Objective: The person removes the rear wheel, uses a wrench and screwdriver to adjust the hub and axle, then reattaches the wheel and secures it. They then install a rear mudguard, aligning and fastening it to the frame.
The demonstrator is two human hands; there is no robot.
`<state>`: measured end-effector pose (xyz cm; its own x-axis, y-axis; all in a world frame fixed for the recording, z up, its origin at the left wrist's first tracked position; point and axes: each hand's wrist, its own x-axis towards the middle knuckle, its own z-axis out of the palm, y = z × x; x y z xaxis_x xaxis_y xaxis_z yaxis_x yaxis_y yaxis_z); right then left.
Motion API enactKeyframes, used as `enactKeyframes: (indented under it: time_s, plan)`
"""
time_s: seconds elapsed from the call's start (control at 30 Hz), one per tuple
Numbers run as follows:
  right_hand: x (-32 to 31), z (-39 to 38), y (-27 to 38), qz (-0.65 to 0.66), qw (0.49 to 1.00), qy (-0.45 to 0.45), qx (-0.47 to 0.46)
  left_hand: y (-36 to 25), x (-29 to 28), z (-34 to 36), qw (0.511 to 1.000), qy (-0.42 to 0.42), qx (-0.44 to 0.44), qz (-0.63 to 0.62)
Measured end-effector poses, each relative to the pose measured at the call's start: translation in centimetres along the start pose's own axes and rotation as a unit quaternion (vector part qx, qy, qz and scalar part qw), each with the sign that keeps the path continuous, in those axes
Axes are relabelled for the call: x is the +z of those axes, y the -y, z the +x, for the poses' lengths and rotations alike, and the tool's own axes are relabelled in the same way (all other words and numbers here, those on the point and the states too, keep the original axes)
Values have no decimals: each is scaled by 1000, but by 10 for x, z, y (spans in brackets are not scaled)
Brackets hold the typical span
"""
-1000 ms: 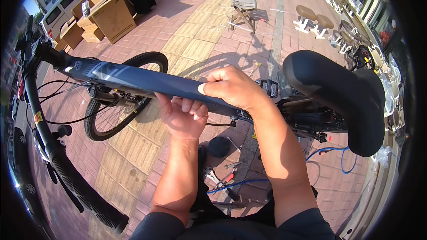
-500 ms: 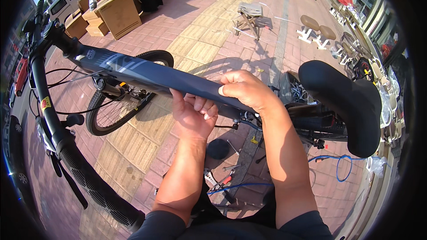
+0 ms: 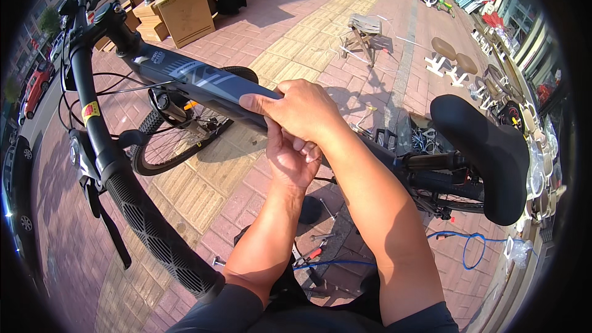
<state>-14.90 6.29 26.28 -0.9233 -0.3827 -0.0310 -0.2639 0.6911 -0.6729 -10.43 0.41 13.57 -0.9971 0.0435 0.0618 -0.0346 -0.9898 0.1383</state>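
Observation:
A dark grey bicycle frame (image 3: 225,86) stretches across in front of me, its handlebar (image 3: 98,111) at left and black saddle (image 3: 484,154) at right. My right hand (image 3: 302,108) lies over the top tube, thumb on its upper face and fingers bent over the far side. Just below it, my left hand (image 3: 293,157) is palm up with curled fingers. Its thumb reaches up to the tube's lower edge, partly hidden by my right hand. What those curled fingers hold, if anything, does not show. The front wheel (image 3: 185,142) stands beyond the tube.
Tools, among them a red-handled one (image 3: 316,253), lie on the brick paving below my arms. A blue hose (image 3: 472,240) loops at right. Cardboard boxes (image 3: 185,15), a folding stool (image 3: 364,31) and brown-padded seats (image 3: 453,55) stand farther off.
My right hand has slid left along the top tube toward the handlebar and now lies above my left hand. The bicycle and surroundings have shifted slightly rightward in view.

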Motion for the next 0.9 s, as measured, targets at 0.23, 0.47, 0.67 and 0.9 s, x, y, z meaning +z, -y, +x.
enactKeyframes:
  time_s: [0.23,0.47,0.67,0.9]
  plan:
    - [-16,-6,-36,268,950,163,-3,-7,-1,0,999,22,-25,4]
    - [-22,-45,-111,148,984,53,-80,-11,-4,0,999,35,-41,5]
    - [-26,-49,-121,195,980,33,-28,-2,-3,0,998,37,-36,33]
    - [1,-5,-21,125,990,-46,-43,6,-2,1,999,23,-15,19]
